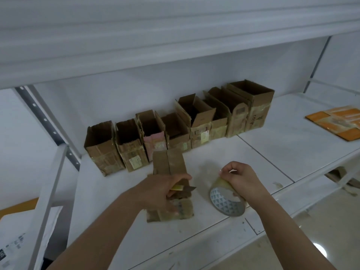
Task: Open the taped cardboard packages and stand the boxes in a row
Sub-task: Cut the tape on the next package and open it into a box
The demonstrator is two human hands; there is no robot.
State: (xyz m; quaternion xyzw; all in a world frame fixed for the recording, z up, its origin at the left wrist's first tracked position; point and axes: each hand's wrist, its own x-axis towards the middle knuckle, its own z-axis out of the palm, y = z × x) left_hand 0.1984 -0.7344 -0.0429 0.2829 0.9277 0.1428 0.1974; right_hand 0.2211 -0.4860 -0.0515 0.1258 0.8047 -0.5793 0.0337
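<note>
A flattened taped cardboard package (169, 184) lies on the white shelf (272, 152), near the front edge. The left hand (165, 191) curls over its middle, gripping it. Just right of it, the right hand (240, 179) holds a tape roll (227, 199) (standing on edge), fingers pinched at its top. Farther back, opened boxes (179, 125) stand in a row against the wall.
</note>
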